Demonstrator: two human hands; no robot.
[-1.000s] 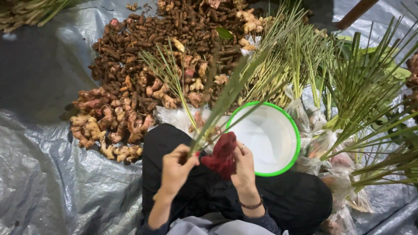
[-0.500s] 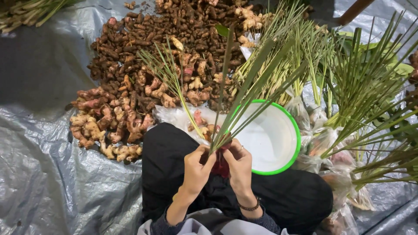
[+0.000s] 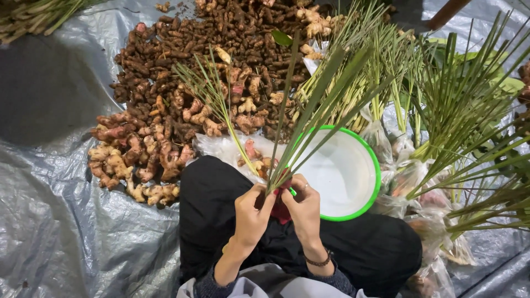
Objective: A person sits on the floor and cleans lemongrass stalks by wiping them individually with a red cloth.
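Lemongrass stalks (image 3: 309, 116) upright, base clamped between fingers (image 3: 264, 194) of both hands.

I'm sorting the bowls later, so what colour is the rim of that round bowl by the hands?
Bright green rim on a white round bowl, clearest in the head view.

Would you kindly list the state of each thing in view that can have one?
Left hand: closed on the stalk bundle.
Right hand: closed on the same bundle.
Stalk bundle: held upright, leaves fanned out.
White basin: upright, empty.
Ginger heap: loose on the tarp.
Bagged stalks: standing in clear bags.
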